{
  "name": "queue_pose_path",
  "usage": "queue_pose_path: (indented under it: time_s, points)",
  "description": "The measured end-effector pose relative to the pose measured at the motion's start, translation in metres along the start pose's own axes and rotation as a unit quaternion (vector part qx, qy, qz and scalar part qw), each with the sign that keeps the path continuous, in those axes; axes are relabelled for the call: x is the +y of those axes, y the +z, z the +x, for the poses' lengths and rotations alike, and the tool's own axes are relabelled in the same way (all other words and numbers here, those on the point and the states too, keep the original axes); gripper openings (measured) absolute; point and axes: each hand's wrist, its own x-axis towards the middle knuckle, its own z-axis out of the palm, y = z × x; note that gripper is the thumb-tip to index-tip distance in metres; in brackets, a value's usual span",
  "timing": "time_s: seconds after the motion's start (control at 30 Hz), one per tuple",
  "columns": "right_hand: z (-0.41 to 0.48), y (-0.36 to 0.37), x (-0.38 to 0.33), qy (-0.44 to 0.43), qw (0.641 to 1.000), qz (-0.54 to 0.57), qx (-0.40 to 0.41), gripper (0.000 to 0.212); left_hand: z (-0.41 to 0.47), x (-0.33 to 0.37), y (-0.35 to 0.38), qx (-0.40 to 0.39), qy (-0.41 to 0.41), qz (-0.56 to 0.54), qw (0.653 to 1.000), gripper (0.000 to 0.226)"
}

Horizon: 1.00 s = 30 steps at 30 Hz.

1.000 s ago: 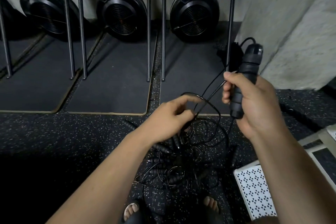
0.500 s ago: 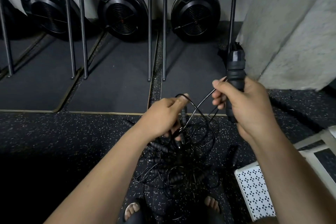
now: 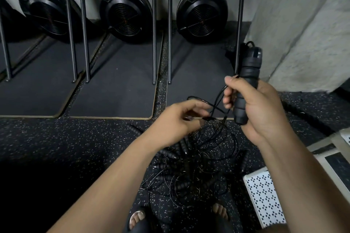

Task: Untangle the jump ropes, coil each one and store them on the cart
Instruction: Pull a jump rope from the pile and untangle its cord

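Rope tangle (image 3: 189,166) on floor, directly below your hands | white perforated shelf (image 3: 265,198), probably the cart, low to your right | right hand (image 3: 259,108) wrapped round a handle (image 3: 246,85), long axis near upright | left hand (image 3: 178,121), nearer the tangle, fingers curled, pinching the thin cord (image 3: 214,118) that drops into the pile.

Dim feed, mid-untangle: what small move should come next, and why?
Probably pull the thin black cord pinched in the left hand up and out of the tangled pile of black jump ropes: the right hand grips a black ribbed foam handle, and the cord between both hands loops down into that pile.
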Motion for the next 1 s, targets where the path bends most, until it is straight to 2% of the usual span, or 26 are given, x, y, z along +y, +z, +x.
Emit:
queue_pose_path:
  time_s: [0.1,0.2,0.33,0.43,0.53,0.67,0.83,0.93,1.0]
  points:
    - [-0.003,0.005,0.002,0.014,0.999,0.007,-0.029,0.011,0.002,0.001,0.006,0.007,0.031,-0.004,0.999,0.004]
    - [-0.003,0.006,0.003,-0.001,1.0,-0.002,-0.022,0.009,0.0,0.003,0.008,0.018,0.045,0.042,0.998,0.012]
    - [0.001,0.002,0.003,0.001,1.0,0.02,0.012,0.011,-0.001,0.008,0.012,0.01,0.021,0.021,1.0,0.017]
    - [0.002,0.0,0.006,0.029,0.999,0.036,-0.026,0.009,-0.004,0.014,0.012,0.022,0.039,0.053,0.998,0.027]
    - [0.002,-0.001,0.013,0.059,0.996,-0.013,-0.07,0.011,-0.006,0.021,0.008,0.042,0.044,0.096,0.994,0.032]
    - [0.003,-0.002,0.022,0.06,0.992,-0.098,-0.054,0.008,-0.007,0.023,0.001,0.082,0.05,0.109,0.989,0.039]
    - [0.004,0.0,0.024,0.05,0.994,-0.088,-0.048,0.009,-0.007,0.024,-0.005,0.099,0.073,0.11,0.986,0.011]
    - [0.006,-0.001,0.027,0.071,0.993,-0.083,-0.04,0.009,-0.007,0.022,-0.005,0.126,0.078,0.118,0.982,0.007]
    - [0.007,-0.001,0.027,0.107,0.992,-0.042,-0.058,0.01,-0.007,0.021,-0.003,0.138,0.074,0.114,0.981,0.016]
